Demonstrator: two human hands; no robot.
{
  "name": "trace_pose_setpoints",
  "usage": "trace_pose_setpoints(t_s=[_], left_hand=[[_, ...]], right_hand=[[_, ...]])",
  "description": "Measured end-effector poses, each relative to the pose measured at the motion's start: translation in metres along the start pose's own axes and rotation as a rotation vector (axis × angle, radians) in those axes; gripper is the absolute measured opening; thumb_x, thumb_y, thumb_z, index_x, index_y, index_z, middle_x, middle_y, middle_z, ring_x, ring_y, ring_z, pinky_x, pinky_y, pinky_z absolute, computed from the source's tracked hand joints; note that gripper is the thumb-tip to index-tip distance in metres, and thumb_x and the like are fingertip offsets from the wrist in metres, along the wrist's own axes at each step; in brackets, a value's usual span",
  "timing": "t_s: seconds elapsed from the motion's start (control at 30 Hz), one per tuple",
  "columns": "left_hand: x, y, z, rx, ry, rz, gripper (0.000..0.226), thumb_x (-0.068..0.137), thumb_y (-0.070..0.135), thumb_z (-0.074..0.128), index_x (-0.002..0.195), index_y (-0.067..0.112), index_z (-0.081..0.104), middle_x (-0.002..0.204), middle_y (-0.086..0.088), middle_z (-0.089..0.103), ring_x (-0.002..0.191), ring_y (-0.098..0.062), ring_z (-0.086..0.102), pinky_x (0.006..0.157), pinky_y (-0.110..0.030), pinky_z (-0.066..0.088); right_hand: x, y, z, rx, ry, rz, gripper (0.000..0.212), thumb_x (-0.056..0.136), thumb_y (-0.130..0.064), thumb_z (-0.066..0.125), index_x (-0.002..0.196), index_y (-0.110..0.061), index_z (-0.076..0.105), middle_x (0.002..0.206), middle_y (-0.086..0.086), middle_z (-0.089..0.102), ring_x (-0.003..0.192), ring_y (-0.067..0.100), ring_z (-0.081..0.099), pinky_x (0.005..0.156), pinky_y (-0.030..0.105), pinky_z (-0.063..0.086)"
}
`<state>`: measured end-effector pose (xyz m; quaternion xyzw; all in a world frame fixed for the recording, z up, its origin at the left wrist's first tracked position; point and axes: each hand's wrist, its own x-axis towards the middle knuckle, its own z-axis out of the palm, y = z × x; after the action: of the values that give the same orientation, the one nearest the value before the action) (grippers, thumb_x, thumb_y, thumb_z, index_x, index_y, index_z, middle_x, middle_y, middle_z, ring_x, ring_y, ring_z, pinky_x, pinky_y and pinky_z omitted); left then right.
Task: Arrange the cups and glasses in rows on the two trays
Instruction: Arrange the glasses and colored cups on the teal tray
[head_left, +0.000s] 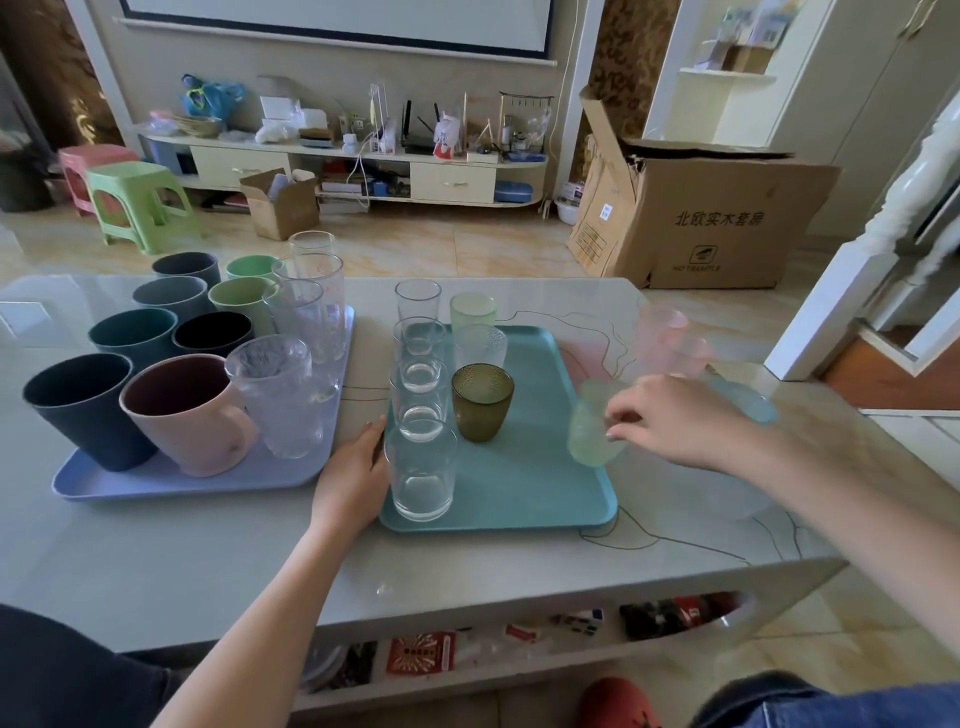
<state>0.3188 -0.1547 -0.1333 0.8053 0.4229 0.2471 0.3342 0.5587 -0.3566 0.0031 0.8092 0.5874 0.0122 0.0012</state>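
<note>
Pinching a pale green glass by its rim, the curled fingers of the right hand hold it tilted at the right edge of the teal tray; motion blur hides whether its base touches the tray. The left hand lies flat on the table, its fingers straight and pressed together along the tray's left edge, just beside the nearest clear glass. That glass heads a row of clear glasses running away from the person down the tray's left side. Next to this row stands a second one: an olive green glass, a clear textured glass behind it, and a light green glass at the far end. On the table to the right of the tray stand two pink glasses and a blurred blue glass. To the left, a lavender tray carries rows of dark, green and pink plastic cups, among them a pink mug, with tall clear glasses along its right side.
</note>
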Motion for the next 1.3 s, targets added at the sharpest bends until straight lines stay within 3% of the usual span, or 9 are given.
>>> trace_pose_setpoints(t_s=[0.17, 0.3, 0.43, 0.6, 0.8, 0.93, 1.07, 1.2, 1.3], left_hand=[[-0.001, 0.001, -0.001, -0.008, -0.006, -0.006, 0.046, 0.097, 0.029, 0.044, 0.143, 0.023, 0.043, 0.147, 0.0, 0.045, 0.134, -0.022, 0.043, 0.104, -0.032, 0.036], [-0.001, 0.005, -0.002, -0.015, 0.002, -0.001, 0.044, 0.097, 0.029, 0.044, 0.141, 0.024, 0.044, 0.146, 0.002, 0.047, 0.133, -0.021, 0.045, 0.099, -0.03, 0.037], [-0.002, 0.006, -0.002, -0.012, 0.009, 0.007, 0.043, 0.097, 0.028, 0.044, 0.14, 0.026, 0.045, 0.144, 0.002, 0.049, 0.129, -0.022, 0.048, 0.093, -0.029, 0.037], [-0.002, 0.007, -0.002, 0.001, 0.005, -0.008, 0.045, 0.098, 0.027, 0.043, 0.143, 0.024, 0.043, 0.146, 0.0, 0.047, 0.133, -0.022, 0.045, 0.1, -0.032, 0.037], [-0.001, 0.003, -0.001, 0.003, -0.015, -0.02, 0.046, 0.098, 0.03, 0.042, 0.143, 0.026, 0.041, 0.148, -0.001, 0.044, 0.136, -0.023, 0.042, 0.106, -0.036, 0.035], [0.0, 0.001, 0.0, -0.001, -0.017, -0.02, 0.045, 0.097, 0.029, 0.043, 0.142, 0.025, 0.044, 0.145, -0.002, 0.048, 0.133, -0.023, 0.045, 0.103, -0.034, 0.037], [0.0, 0.0, 0.001, 0.005, -0.017, -0.021, 0.045, 0.097, 0.03, 0.044, 0.141, 0.025, 0.044, 0.145, -0.002, 0.048, 0.132, -0.024, 0.045, 0.103, -0.035, 0.038], [0.001, -0.002, 0.001, 0.003, -0.034, -0.028, 0.046, 0.097, 0.031, 0.044, 0.142, 0.024, 0.044, 0.145, -0.003, 0.048, 0.132, -0.025, 0.046, 0.104, -0.038, 0.039], [-0.001, -0.001, 0.0, -0.003, -0.049, -0.054, 0.056, 0.089, 0.041, 0.039, 0.142, 0.024, 0.043, 0.145, -0.004, 0.048, 0.132, -0.027, 0.046, 0.104, -0.041, 0.039]], right_hand=[[0.007, -0.06, 0.009, -0.095, 0.04, -0.367, 0.02, 0.094, -0.037, 0.051, 0.101, -0.029, 0.068, 0.095, 0.0, 0.065, 0.1, 0.018, 0.057, 0.089, 0.029, 0.034], [0.013, -0.075, 0.022, -0.195, 0.11, -0.546, 0.008, 0.073, -0.026, 0.077, 0.068, -0.027, 0.07, 0.059, -0.009, 0.066, 0.071, 0.017, 0.064, 0.063, 0.028, 0.042], [0.017, -0.078, 0.029, -0.227, -0.028, -0.488, 0.02, 0.096, -0.026, 0.049, 0.1, -0.025, 0.068, 0.098, -0.003, 0.071, 0.105, 0.019, 0.053, 0.082, 0.032, 0.034], [0.021, -0.076, 0.032, -0.199, -0.094, -0.479, 0.024, 0.097, -0.03, 0.047, 0.113, -0.021, 0.063, 0.112, -0.003, 0.066, 0.112, 0.02, 0.049, 0.092, 0.032, 0.036], [0.016, -0.049, 0.014, 0.198, -0.05, -0.339, 0.041, 0.091, -0.025, 0.06, 0.131, -0.023, 0.054, 0.13, -0.004, 0.058, 0.119, 0.013, 0.045, 0.104, 0.029, 0.036], [-0.006, 0.003, -0.006, 0.221, 0.024, -0.094, 0.027, 0.091, -0.022, 0.061, 0.118, -0.022, 0.063, 0.112, -0.006, 0.065, 0.106, 0.011, 0.053, 0.093, 0.028, 0.041], [-0.039, 0.058, -0.007, 0.13, 0.039, 0.134, 0.016, 0.084, -0.038, 0.066, 0.096, -0.028, 0.064, 0.088, -0.012, 0.064, 0.089, 0.013, 0.059, 0.083, 0.037, 0.049], [-0.064, 0.085, 0.001, 0.13, -0.093, 0.324, 0.023, 0.081, -0.043, 0.069, 0.08, -0.023, 0.058, 0.076, -0.004, 0.061, 0.073, 0.014, 0.055, 0.067, 0.032, 0.045], [-0.071, 0.093, 0.015, 0.096, -0.255, 0.377, 0.025, 0.082, -0.041, 0.069, 0.079, -0.016, 0.065, 0.078, -0.002, 0.064, 0.075, 0.017, 0.058, 0.07, 0.032, 0.046]])
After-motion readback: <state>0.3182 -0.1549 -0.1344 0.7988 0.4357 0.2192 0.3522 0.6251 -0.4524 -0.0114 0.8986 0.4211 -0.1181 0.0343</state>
